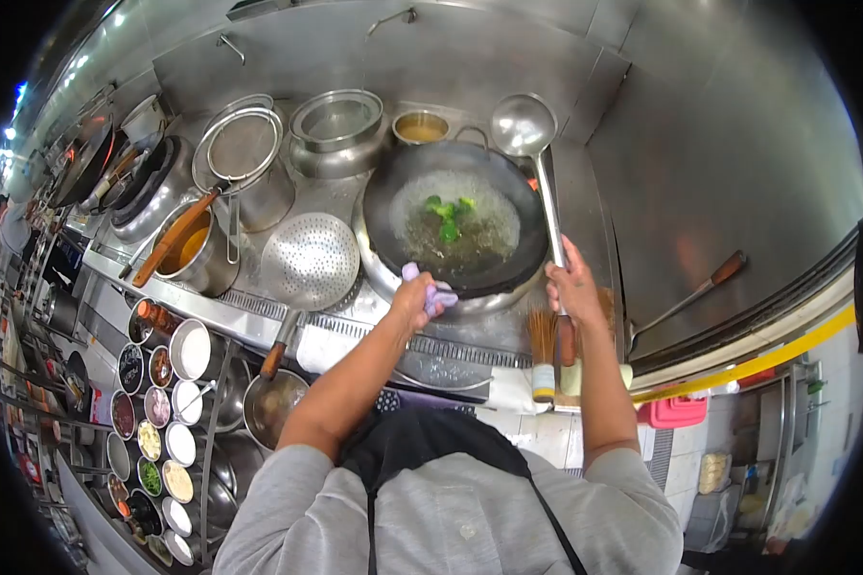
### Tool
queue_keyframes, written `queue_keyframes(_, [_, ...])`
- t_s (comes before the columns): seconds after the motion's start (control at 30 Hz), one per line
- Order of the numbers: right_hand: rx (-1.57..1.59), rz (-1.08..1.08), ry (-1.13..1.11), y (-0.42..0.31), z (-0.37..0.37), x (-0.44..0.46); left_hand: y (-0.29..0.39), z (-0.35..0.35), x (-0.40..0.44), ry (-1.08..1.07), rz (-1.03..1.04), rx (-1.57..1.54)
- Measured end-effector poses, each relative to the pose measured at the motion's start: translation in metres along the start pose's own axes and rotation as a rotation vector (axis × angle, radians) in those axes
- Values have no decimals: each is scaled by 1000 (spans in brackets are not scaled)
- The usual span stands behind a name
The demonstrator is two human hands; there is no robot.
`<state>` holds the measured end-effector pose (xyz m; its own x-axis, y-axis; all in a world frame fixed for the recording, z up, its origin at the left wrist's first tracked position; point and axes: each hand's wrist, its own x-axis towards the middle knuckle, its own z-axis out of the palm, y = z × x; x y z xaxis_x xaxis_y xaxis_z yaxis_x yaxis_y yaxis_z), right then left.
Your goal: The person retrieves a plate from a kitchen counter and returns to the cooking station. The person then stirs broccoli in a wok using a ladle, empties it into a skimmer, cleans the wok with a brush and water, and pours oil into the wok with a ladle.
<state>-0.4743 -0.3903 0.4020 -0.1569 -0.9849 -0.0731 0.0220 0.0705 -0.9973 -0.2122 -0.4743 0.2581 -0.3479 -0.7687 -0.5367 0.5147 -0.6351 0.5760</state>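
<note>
A black wok [388,196] sits on the burner in front of me, with bubbling clear liquid and several green broccoli florets [449,220] in it. My left hand [414,299] is closed on a lilac cloth [438,301] at the wok's near rim; whether a handle lies under the cloth is hidden. To the right, my right hand [575,287] is closed round the handle of a long steel ladle [525,126]. The ladle's bowl is raised beside the wok's far right rim, outside the liquid.
Left of the wok lies a perforated strainer [311,261]. Behind are a lidded steel pot [337,120] and a bowl of yellowish liquid [420,126]. A bamboo brush [543,350] stands near my right forearm. Several ingredient containers [190,349] line the left; a long-handled tool [690,292] leans at right.
</note>
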Motion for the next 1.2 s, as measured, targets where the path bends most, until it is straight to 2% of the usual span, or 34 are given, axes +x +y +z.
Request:
queue_keyframes(0.03, [-249,-2,19,-6,-12,10,7,10,-21,1,46,-16])
queue_keyframes(0.1, [-827,-411,118,-1,-32,38,12,3,-30,-16,43,-39])
queue_keyframes(0.13, [-862,-391,124,-30,-22,31,12,-1,-35,-30,32,-58])
queue_keyframes(0.2, [-1069,-630,149,-26,-42,62,12,-11,-41,-71,42,-65])
queue_keyframes(0.27, [-1054,-597,132,-47,-36,78,6,-23,-44,-100,58,-74])
queue_keyframes(0.43, [-1511,-418,41,-87,-21,130,18,-33,-76,-142,-9,-149])
queue_keyframes(0.47, [-1576,-515,-17,-93,-17,133,21,-39,-79,-164,-31,-170])
queue_keyframes(0.5, [-1577,-514,-37,-100,-13,136,21,-43,-80,-174,-43,-196])
queue_keyframes(0.57, [-1421,-83,-156,-122,7,134,23,-43,-90,-165,-56,-221])
queue_keyframes(0.63, [-1439,-68,-232,-131,7,132,24,-44,-101,-177,-96,-268])
queue_keyframes(0.77, [-1534,-543,-418,-149,13,118,29,-54,-125,-222,-166,-348])
queue_keyframes(0.9, [-1613,-540,-424,-182,51,92,21,-69,-141,-268,-182,-382])
queue_keyframes(0.97, [-1688,-261,-373,-196,73,80,12,-74,-145,-244,-170,-400])
queue_keyframes(1.2, [-1753,-264,-364,-209,106,75,4,-83,-157,-281,-136,-428])
